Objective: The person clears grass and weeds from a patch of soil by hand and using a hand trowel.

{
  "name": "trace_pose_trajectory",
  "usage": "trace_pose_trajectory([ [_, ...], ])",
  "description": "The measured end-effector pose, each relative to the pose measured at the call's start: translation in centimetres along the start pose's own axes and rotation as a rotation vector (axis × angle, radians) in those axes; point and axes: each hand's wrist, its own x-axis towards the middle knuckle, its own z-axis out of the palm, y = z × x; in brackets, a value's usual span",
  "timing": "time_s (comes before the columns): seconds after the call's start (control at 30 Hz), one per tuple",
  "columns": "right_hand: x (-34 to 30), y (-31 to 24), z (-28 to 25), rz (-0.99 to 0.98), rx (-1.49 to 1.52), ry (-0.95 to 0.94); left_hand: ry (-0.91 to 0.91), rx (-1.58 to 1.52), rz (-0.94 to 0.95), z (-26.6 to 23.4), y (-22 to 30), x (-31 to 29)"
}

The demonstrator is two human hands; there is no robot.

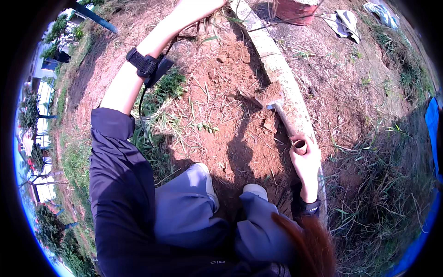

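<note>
My right hand (305,159) is closed around the handle of a hand trowel (288,121), whose hollow round end shows above my fingers. The trowel points away from me along a pale concrete kerb (295,94), its blade partly hidden by loose brown soil (272,94). My left arm stretches far forward, and my left hand (207,5) is cut off by the upper edge of the picture. Thin stems and weeds (203,30) show just below that hand; its fingers cannot be made out well enough to tell whether they hold them.
Dug reddish soil (217,111) with dry stalks lies before my shoes. Green grass (164,90) grows at left. Beyond the kerb are a red bucket (295,13), a pale cloth (344,24) and heaps of cut grass (369,194). Blue sheeting (432,134) lies at far right.
</note>
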Motion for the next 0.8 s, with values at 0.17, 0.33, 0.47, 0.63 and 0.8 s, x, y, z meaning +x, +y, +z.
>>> trace_pose_trajectory([
  [0.17,-4.3,1.4,-5.4,0.119,0.145,0.117,0.37,-0.003,0.755,0.8,16.4,5.9],
  [0.33,-8.0,3.4,-9.6,0.305,0.101,0.169,0.14,-0.39,0.925,3.8,39.0,2.6],
  [0.47,-11.1,4.4,-10.2,0.47,0.174,0.16,0.284,-0.139,0.88,5.8,44.7,-2.4],
  [0.63,-13.4,4.7,-13.7,0.493,0.252,0.293,-0.082,-0.2,0.807,10.6,43.5,-2.2],
  [0.8,-14.1,6.8,-19.1,0.544,0.428,0.512,-0.247,-0.092,0.642,15.4,29.3,-1.4],
])
